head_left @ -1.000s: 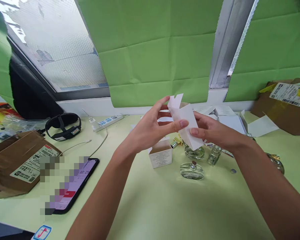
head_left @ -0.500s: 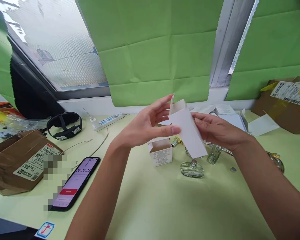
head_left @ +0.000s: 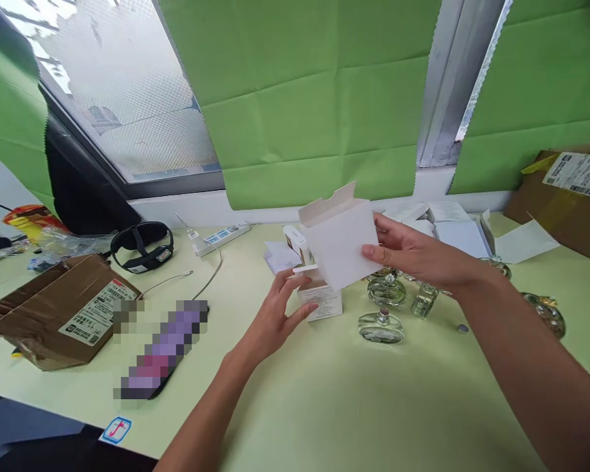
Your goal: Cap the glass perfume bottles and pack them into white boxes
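Observation:
My right hand (head_left: 408, 252) grips a white carton (head_left: 341, 242) by its right edge, thumb on the broad face and fingers behind. The carton is tilted in the air, a flap standing up along its top. Below and left of it, my left hand (head_left: 278, 314) has its thumb and fingers apart beside a small white printed box (head_left: 327, 303). The carton hides part of that box, and contact with my fingertips is unclear. To the right stand an oval glass bottle (head_left: 381, 329), a second oval bottle (head_left: 387, 290) and a small rectangular glass bottle (head_left: 424, 301).
White boxes (head_left: 459, 237) lie along the back right, before a brown parcel (head_left: 555, 203). On the left are a torn brown parcel (head_left: 78, 314), a black headband device (head_left: 145, 246), a power strip (head_left: 226, 237) and a blurred-out phone (head_left: 162, 357). A small disc (head_left: 462, 328) lies right.
My left hand has let go of the carton and moved down to the small printed box. The carton, still in my right hand, has turned its broad face towards me. The view has shifted slightly.

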`<state>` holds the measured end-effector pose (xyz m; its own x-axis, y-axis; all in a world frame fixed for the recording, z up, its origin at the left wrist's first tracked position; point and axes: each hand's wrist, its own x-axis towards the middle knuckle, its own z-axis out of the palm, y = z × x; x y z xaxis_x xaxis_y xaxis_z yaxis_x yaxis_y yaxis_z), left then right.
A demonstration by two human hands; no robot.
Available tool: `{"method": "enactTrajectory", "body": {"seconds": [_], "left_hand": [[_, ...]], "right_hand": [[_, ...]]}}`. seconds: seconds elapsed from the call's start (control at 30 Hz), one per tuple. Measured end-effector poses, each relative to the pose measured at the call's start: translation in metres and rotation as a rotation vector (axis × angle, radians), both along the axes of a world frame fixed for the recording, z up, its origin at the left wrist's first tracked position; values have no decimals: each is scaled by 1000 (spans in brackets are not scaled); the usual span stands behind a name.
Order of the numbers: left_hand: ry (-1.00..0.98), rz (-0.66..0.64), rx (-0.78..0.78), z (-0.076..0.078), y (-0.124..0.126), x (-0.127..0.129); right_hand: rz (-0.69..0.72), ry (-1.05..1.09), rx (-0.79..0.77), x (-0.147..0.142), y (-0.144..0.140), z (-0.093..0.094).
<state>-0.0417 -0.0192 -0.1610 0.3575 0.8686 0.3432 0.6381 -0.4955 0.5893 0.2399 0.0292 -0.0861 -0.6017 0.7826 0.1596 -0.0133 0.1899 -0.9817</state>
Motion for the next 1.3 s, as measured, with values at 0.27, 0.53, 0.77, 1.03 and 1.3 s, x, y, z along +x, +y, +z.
{"method": "enactTrajectory", "body": {"seconds": [0.27, 0.53, 0.77, 1.03, 1.3], "left_hand": [[-279, -147, -160, 27, 35, 17], [-211, -232, -149, 26, 45, 35], [-264, -108, 30, -10, 39, 29], [-189, -104, 171, -29, 41, 29], [-284, -107, 145, -26, 40, 31]], "right_hand": [[-132, 40, 106, -9, -9, 11], [-131, -34, 191, -1, -7, 15], [-8, -53, 190, -7, -5, 9], [-16, -188, 270, -15, -2, 2], [-39, -305, 338, -13, 3, -4]]}}
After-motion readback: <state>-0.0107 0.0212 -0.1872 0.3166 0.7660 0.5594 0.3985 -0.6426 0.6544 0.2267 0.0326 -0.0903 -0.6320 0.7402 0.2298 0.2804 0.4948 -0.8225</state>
